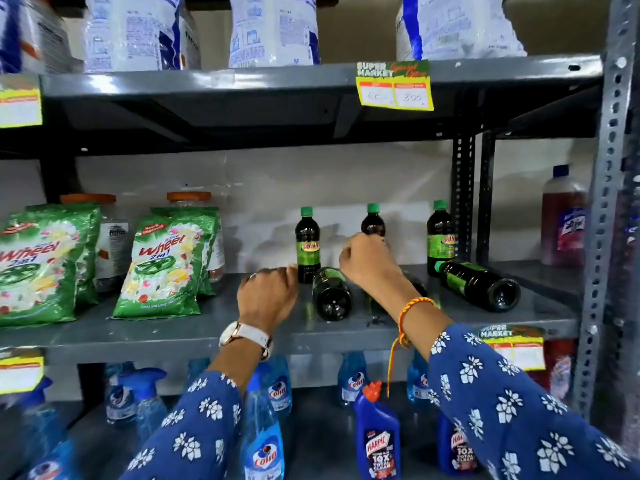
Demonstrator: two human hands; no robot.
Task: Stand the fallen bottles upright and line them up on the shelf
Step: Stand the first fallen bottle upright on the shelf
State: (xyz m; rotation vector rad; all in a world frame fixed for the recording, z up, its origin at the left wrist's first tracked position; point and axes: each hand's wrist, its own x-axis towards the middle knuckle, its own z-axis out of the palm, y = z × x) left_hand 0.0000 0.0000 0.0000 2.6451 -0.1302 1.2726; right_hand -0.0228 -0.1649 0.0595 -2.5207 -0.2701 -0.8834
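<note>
Head view: right hand (pixel 367 261) grips upright bottle (pixel 373 221); fallen bottle (pixel 330 294) alongside.

Place: a shop, the household-cleaning aisle of a supermarket
Landmark: the grey slotted-steel shelf (pixel 207 327) at the middle of the rack
Price tags: a yellow-and-green card (pixel 394 85) printed "SUPER MARKET" hangs from the board above the shelf, with 300 handwritten on it; a similar tag (pixel 512 346) is clipped to the shelf's own front edge at the right
Stock on the shelf: green Wheel detergent packs (pixel 166 261) at its left, identical green-capped dark bottles (pixel 307 244) in the middle and at the right
Below the shelf: rows of blue Colin spray bottles (pixel 261 441) and blue Harpic bottles (pixel 377 441)
Above the shelf: white-and-blue bags (pixel 273 29) in a row
</note>
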